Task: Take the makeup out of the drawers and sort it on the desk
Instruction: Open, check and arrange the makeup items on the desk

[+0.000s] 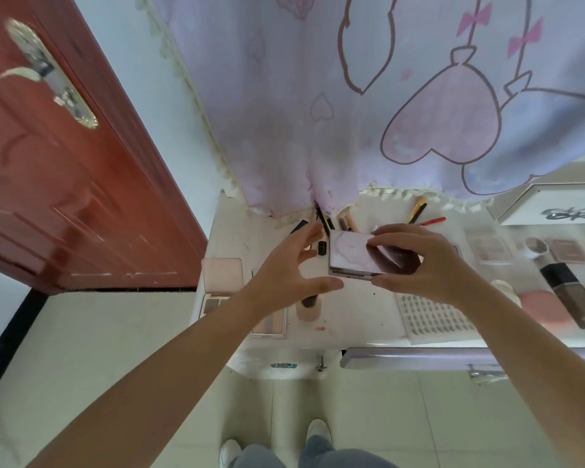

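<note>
My right hand (419,261) grips a flat square palette (350,256) with a pale marbled lid, holding it above the middle of the white desk (345,319). My left hand (291,265) hovers just left of the palette with fingers spread, touching nothing that I can see. Under the hands lie black pencils and a small black cap (322,247). A pink palette (222,275) and a long nude palette (271,324) lie at the desk's left. Brushes (417,209) and a red pencil (433,221) lie at the back.
A dark foundation bottle (571,295), pink sponge (542,307), eyeshadow palettes (490,248) and a white lash tray (433,317) sit on the right. An open drawer front (419,359) juts out below the desk edge. A red door (65,180) stands left; a lilac curtain (318,113) hangs behind.
</note>
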